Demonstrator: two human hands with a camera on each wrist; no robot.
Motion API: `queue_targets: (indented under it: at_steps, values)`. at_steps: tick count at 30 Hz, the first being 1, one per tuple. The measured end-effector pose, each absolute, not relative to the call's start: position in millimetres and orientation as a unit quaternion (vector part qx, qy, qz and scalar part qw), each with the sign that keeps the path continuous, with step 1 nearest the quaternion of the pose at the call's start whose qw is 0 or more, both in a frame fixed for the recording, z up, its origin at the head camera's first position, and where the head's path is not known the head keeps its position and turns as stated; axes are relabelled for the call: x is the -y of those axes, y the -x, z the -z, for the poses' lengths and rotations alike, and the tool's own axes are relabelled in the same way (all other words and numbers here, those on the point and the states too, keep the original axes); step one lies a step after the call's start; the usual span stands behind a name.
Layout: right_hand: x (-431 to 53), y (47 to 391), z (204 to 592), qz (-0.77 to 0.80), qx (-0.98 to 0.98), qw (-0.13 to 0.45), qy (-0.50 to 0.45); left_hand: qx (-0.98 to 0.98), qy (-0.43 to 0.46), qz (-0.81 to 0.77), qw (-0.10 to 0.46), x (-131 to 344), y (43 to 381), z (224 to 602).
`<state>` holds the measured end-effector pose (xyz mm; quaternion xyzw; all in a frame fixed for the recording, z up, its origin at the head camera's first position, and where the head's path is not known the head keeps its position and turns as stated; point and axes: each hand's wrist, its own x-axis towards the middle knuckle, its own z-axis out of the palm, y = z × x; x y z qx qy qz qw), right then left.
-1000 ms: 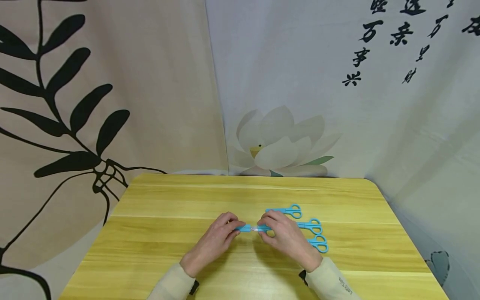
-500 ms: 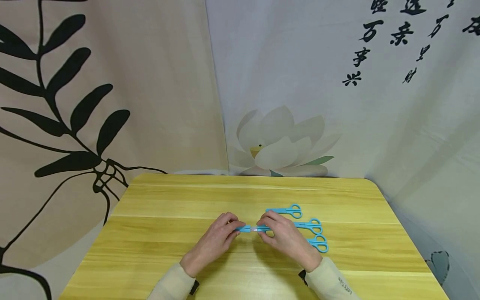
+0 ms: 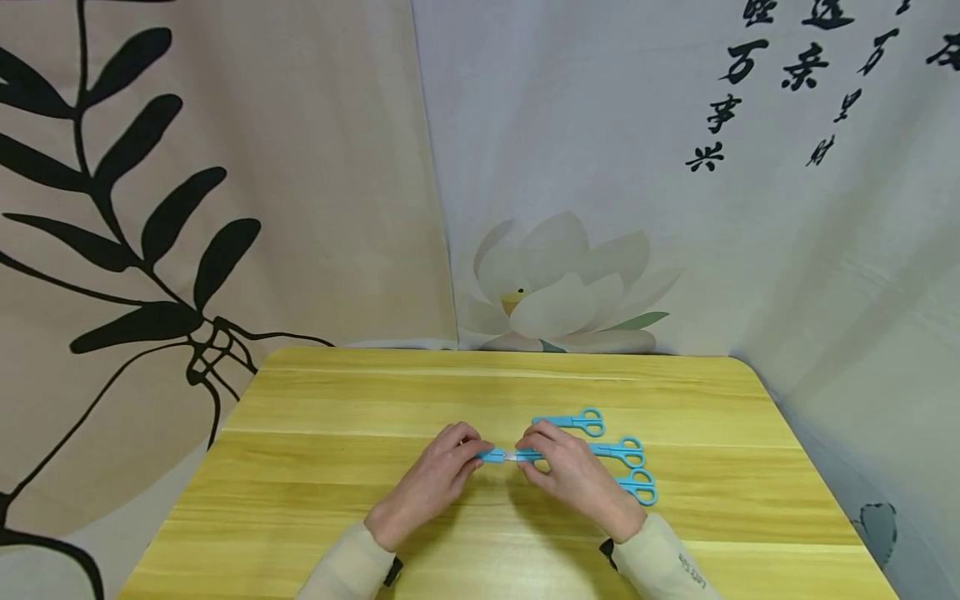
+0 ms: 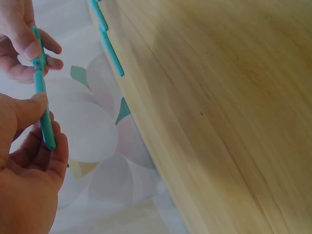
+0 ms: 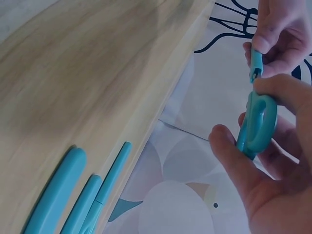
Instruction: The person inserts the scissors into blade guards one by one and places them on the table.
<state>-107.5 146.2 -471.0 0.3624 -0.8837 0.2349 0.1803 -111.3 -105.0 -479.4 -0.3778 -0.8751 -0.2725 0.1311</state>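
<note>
Between both hands, over the middle of the table, is a pair of small blue scissors (image 3: 528,456). My left hand (image 3: 438,467) pinches their blue blade cover (image 3: 492,456) between thumb and fingers; in the left wrist view that cover (image 4: 46,119) points down into the curled fingers. My right hand (image 3: 573,473) grips the handle end, and a finger loop (image 5: 265,124) shows between thumb and fingers in the right wrist view. A short pale stretch of blade shows between cover and handle. The rest of the blade is hidden inside the cover.
Three more blue scissors lie on the wooden table (image 3: 337,417) by the right hand: one farther back (image 3: 591,422), one partly behind the hand (image 3: 630,452), one nearer the front (image 3: 641,487). Printed cloth (image 3: 360,208) hangs behind the table's far edge.
Both hands keep their hold on the scissors and cover. The left hand has shifted very slightly to the right; the scissors on the table have not moved.
</note>
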Motion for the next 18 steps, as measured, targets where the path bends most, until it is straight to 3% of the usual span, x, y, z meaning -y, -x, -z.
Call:
queue_targets:
  at_steps: [18]
  values:
    - [-144.7, 104.7, 469.9, -0.241, 0.887, 0.172, -0.355, 0.875, 0.379, 0.265, 0.140, 98.6, 112.5, 481.2]
